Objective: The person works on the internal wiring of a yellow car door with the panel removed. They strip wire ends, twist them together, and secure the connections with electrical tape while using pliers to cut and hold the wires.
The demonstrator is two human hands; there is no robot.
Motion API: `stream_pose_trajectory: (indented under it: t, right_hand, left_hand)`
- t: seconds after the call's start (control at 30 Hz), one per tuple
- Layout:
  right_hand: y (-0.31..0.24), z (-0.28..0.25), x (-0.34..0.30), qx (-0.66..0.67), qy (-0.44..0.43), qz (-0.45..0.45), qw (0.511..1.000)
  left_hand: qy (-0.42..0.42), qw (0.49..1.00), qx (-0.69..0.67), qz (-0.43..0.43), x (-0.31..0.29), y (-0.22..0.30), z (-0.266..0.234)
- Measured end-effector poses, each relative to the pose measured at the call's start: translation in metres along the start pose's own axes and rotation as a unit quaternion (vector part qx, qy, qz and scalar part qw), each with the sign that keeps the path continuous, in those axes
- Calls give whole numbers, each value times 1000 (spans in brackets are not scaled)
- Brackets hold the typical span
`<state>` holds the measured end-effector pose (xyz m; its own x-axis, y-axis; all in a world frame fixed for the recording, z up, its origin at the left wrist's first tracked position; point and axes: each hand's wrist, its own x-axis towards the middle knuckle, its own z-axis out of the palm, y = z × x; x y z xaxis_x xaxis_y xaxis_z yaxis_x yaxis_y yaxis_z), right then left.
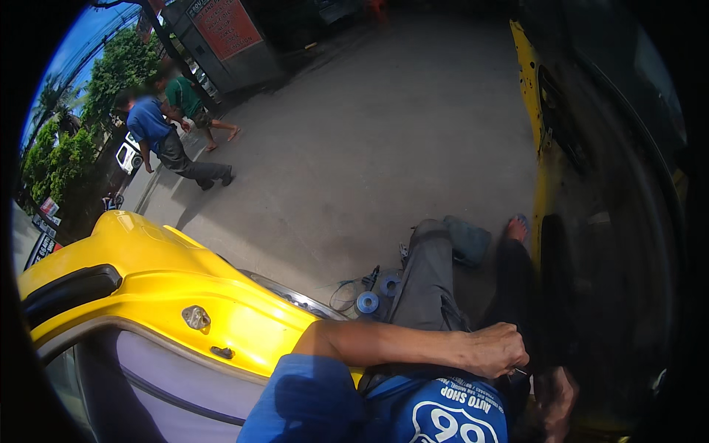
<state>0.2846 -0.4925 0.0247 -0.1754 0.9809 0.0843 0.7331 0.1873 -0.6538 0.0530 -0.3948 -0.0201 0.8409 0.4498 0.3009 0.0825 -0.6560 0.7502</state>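
My left arm reaches across my lap from the left, and my left hand [496,350] is closed in a fist. A short, thin, metallic-looking tip [521,371] sticks out beside its fingers; what it belongs to is hidden. Lower and to the right, in deep shade, is my right hand [557,402], close to the left one. Its fingers are dim and blurred, so I cannot make out their grip. The opened yellow car door [546,170] with its dark inner side stands to the right of both hands.
Yellow car bodywork [244,317] with a metal latch [196,317] lies to my left. On the ground near my grey-trousered leg [432,280] are blue round spools or rolls [367,302] and a dark cable [343,294]. Two people [151,129] walk at the far left.
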Motion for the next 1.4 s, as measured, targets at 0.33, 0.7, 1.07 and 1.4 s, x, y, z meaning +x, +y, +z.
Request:
stream_pose_trajectory:
  t: [0.33, 0.7, 1.07, 1.4]
  right_hand:
    - [96, -18, -211, 191, -279, 434, 835]
    - [313, 232, -403, -59, -358, 549, 753]
    - [243, 110, -329, 85, -353, 511, 779]
    - [14, -29, -92, 310, 6, 202, 929]
  left_hand:
    - [186, 928, -65, -316, -8, -32, -32]
    - [194, 937, -86, -278, 7, -19, -27]
    - [347, 852, -204, -335, -26, -23, -32]
    - [391, 883, -111, -237, -15, -4, -45]
